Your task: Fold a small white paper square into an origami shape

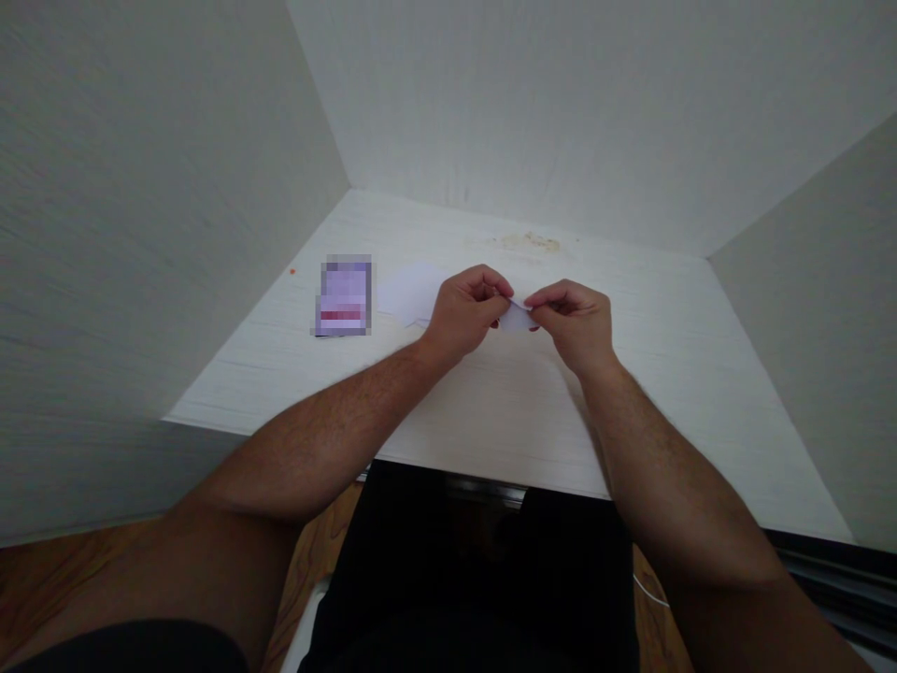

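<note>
A small piece of white paper (517, 319) is held between my two hands, a little above the desk. My left hand (468, 304) pinches its left side between thumb and fingers. On the opposite side my right hand (576, 318) grips it the same way, fingers curled. A raised edge along the paper's top looks like a fold. To the left of my left hand lie white sheets of paper (410, 292), partly hidden behind that hand.
The white desk (665, 402) has walls on its left, back and right. A blurred-out rectangular object, perhaps a phone (343, 297), lies at the left. Near the back wall is a brownish stain (531, 242). A tiny orange speck (292, 271) sits by the left wall.
</note>
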`<action>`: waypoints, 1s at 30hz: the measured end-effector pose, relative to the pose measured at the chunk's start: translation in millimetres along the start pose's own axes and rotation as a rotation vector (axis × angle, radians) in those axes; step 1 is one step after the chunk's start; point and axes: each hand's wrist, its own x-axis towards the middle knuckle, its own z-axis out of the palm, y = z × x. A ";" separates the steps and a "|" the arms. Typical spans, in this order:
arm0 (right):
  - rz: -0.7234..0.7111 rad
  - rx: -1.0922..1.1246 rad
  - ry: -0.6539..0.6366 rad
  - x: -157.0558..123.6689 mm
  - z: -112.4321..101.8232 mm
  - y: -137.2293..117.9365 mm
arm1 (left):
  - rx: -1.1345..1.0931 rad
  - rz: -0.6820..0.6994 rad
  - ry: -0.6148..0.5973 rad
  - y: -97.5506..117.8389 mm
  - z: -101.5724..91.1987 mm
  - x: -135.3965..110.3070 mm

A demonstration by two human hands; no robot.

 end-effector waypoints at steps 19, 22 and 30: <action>-0.011 -0.074 -0.048 -0.1 -2.7 3.0 | 0.124 -0.019 -0.012 -1.3 -3.8 1.3; -0.027 -0.085 -0.064 0.0 -3.7 4.2 | 0.172 -0.021 -0.009 -3.0 -4.8 2.3; 0.049 0.020 -0.071 1.1 -5.4 2.4 | 0.232 0.047 -0.018 0.0 -6.7 2.4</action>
